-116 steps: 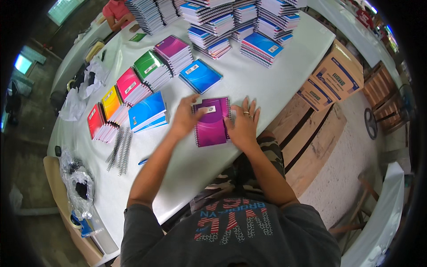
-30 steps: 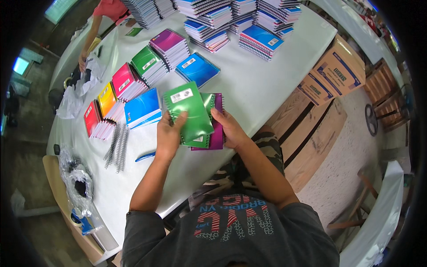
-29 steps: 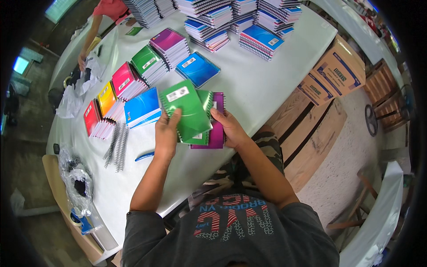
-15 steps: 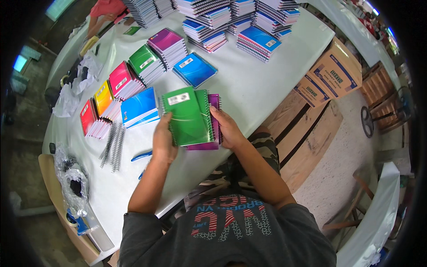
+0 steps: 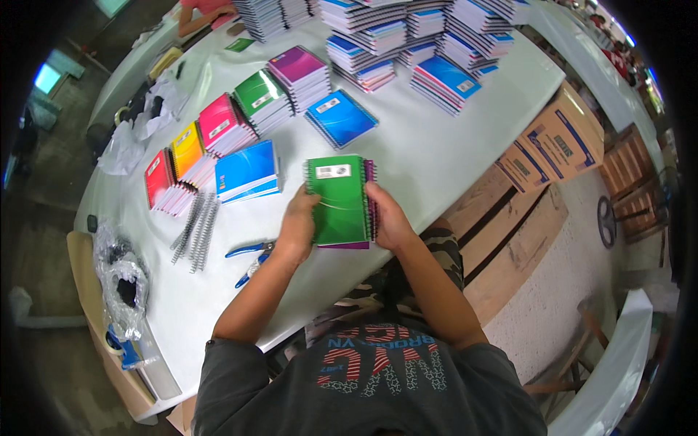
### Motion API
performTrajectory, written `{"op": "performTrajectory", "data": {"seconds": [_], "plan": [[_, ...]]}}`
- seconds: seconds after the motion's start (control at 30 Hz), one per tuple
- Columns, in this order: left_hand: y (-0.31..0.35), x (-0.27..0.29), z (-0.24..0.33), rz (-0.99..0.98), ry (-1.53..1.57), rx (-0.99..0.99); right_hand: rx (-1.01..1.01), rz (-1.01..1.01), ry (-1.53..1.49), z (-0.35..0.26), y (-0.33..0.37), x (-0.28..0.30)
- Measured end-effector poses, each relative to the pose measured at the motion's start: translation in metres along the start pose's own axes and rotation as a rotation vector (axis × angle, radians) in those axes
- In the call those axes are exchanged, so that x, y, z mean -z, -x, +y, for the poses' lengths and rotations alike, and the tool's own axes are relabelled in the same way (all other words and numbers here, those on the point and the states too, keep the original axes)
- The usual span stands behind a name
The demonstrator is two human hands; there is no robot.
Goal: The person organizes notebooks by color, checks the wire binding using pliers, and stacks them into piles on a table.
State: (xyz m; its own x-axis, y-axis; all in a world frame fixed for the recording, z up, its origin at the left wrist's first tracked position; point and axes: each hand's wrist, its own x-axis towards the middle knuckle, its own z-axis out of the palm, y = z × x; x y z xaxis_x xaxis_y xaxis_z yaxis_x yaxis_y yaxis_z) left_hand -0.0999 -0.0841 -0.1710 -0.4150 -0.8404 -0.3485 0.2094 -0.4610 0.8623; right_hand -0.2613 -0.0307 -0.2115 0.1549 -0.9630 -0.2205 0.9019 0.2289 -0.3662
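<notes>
A green spiral notebook [image 5: 339, 207] lies on top of a small stack between my hands, close to the table's near edge. Beneath it a purple notebook [image 5: 350, 245] peeks out at the bottom and right. My left hand [image 5: 298, 221] grips the stack's left side, thumb on the green cover. On the right side my right hand [image 5: 389, 218] is closed round the edges, its thumb by the coil. Just left of my forearm lie blue-handled pliers [image 5: 251, 251]. Loose wire coils [image 5: 196, 231] are beside a short stack of blue notebooks [image 5: 247, 171].
Stacks of red, yellow, pink, green and purple notebooks [image 5: 298, 67] form a diagonal row. A single blue notebook [image 5: 341, 118] lies right of them; tall notebook stacks [image 5: 367, 40] stand behind. Cardboard boxes [image 5: 563, 142] sit right of the table [image 5: 465, 145]. A person's arm [image 5: 203, 22] shows far left.
The notebooks in my hands have been squared up: the green ones now line up and less purple shows. My view has shifted slightly, and the pliers are more visible.
</notes>
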Motion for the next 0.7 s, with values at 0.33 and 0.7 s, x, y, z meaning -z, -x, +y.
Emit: {"op": "performTrajectory", "data": {"seconds": [0.33, 0.7], "plan": [[-0.105, 0.145, 0.127, 0.476, -1.745, -0.89, 0.121, -0.033, 0.223, 0.001, 0.001, -0.007], [-0.027, 0.047, 0.125, 0.569, -1.029, -1.127, 0.149, 0.015, 0.179, -0.004, 0.003, 0.0]]}}
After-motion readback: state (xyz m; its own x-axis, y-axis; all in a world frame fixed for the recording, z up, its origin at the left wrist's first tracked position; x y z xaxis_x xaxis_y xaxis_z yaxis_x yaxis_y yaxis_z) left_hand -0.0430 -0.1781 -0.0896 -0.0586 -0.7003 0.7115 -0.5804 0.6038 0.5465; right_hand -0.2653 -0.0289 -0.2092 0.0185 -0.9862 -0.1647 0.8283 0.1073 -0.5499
